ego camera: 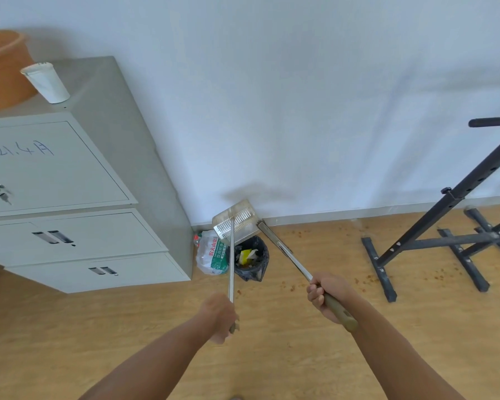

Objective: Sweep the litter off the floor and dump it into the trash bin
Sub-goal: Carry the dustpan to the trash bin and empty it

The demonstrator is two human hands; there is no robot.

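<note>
Litter point(367, 280) lies scattered over the wooden floor point(300, 356) as small brown specks, thickest to your right near the black metal stand point(445, 241) and along the wall, well apart from the trash bin point(251, 262) that sits ahead of you beside the grey cabinet point(98, 197) and a white plastic bag point(210, 255). Your left hand point(218, 317) is clamped on the long handle of the dustpan point(236, 220), whose pan hangs tipped just above the bin's far rim. Your right hand point(325, 295) is closed around the broom point(286, 254) handle, its long axis running forward and left toward the bin. I judge the right hand nearer the remaining specks, so the broom should swing rightward next
</note>
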